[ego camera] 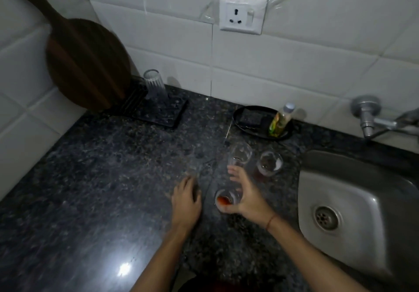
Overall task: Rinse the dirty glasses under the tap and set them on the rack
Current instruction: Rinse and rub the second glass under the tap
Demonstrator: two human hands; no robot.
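A clear glass with red dregs [225,200] stands on the dark granite counter. My right hand [247,197] is around its right side, thumb at the near wall and fingers spread straight past the far rim, with a gap to the glass. My left hand [186,197] rests flat on the counter just left of it. Two more dirty glasses stand behind, a tall one [239,153] and a shorter one [270,163]. A black rack [169,114] at the back left holds one upturned ribbed glass [155,84]. The tap [374,121] juts from the wall at the far right.
The steel sink [322,178] with its drain lies to the right. A black dish [240,121] with a sponge and a small bottle [281,120] sits behind the glasses. A wooden board [86,62] leans on the wall by the rack. A wall socket [242,16] is above.
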